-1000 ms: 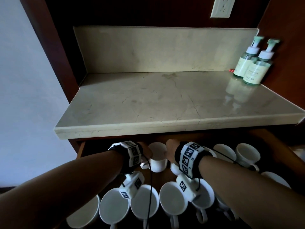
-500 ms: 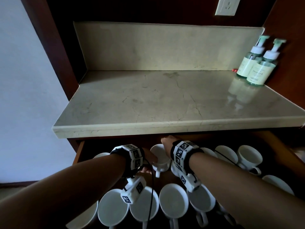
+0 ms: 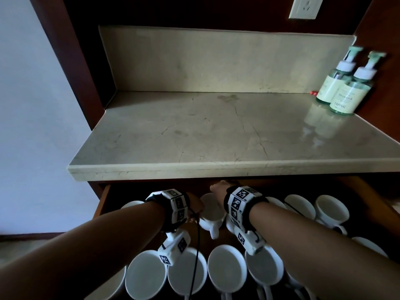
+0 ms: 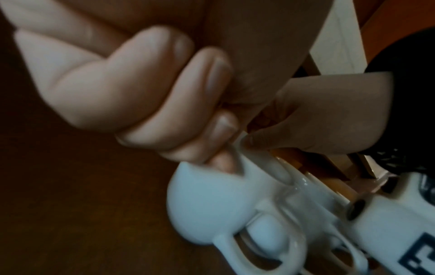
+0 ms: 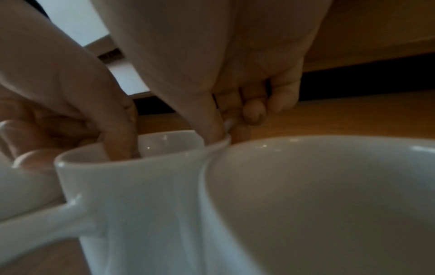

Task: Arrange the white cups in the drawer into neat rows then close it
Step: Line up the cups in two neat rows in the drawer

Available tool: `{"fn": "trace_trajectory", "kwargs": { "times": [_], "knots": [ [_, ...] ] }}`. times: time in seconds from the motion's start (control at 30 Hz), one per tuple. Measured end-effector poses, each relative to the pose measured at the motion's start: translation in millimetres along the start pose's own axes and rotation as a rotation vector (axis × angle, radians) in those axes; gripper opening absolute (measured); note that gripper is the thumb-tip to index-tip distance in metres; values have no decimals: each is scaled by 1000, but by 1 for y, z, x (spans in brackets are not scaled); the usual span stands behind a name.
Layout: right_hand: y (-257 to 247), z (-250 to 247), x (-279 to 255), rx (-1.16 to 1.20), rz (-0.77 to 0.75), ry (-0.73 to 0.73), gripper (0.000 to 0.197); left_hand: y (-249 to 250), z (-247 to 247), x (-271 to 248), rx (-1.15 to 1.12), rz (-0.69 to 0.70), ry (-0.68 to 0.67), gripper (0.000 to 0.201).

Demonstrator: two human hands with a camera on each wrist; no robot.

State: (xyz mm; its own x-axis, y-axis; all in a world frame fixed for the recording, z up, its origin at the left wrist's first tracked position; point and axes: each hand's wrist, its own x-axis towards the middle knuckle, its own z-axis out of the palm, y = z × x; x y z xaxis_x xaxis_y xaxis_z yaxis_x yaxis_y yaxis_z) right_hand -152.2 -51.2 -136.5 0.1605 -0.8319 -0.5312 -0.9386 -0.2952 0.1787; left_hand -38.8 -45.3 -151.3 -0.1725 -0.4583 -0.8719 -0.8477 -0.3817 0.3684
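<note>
Fingers (image 5: pixel 122 141) of both hands were on one white cup (image 3: pixel 211 213) in the back row of the open drawer (image 3: pixel 104 198), under the front lip of the stone countertop (image 3: pixel 216 135). Left hand (image 3: pixel 194 205) pinched the cup's left rim: thumb (image 4: pixel 282 141) against the outside, curled fingers bunched at the lip. Right hand (image 3: pixel 218 188) pinched the far rim, one finger dipped inside the cup, others curled down the outer wall. Cup sat upright, handle (image 3: pixel 214 232) pointing toward the camera wearer.

A second cup (image 5: pixel 317 201) touched it on the right side in the right wrist view. More cups stood in the back row to the right (image 3: pixel 331 210), and a front row of cups (image 3: pixel 227 271) ran along the bottom of the head view, just in front of the held one.

Hard to read: in the head view both hands were mostly hidden behind the wrist bands (image 3: pixel 238 202), knuckles only. Left wrist view was motion-blurred. Couldn't tell whether the cup was lifted or resting on the drawer floor. Front row cut off at the frame edge. Two pump bottles (image 3: pixel 346 87) stood on the countertop's right rear corner.
</note>
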Motion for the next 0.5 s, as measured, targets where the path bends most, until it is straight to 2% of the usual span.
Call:
{"fn": "trace_trajectory", "kwargs": {
  "times": [0.1,0.17,0.23,0.37,0.43,0.5],
  "knots": [
    [-1,1,2,2,5,11,34,1,1,-10,86,-34,-50,50],
    [-1,2,1,9,9,16,32,0,6,-11,91,9,16,50],
    [1,6,0,5,23,39,29,-2,7,-16,163,67,140,51],
    [6,18,-4,71,39,133,33,-29,-17,-40,716,187,476,46],
    [7,21,-6,61,47,172,30,-55,-34,-57,843,167,577,45],
    [8,19,-7,28,49,179,28,-80,-48,-67,905,71,644,41]
  ]
}}
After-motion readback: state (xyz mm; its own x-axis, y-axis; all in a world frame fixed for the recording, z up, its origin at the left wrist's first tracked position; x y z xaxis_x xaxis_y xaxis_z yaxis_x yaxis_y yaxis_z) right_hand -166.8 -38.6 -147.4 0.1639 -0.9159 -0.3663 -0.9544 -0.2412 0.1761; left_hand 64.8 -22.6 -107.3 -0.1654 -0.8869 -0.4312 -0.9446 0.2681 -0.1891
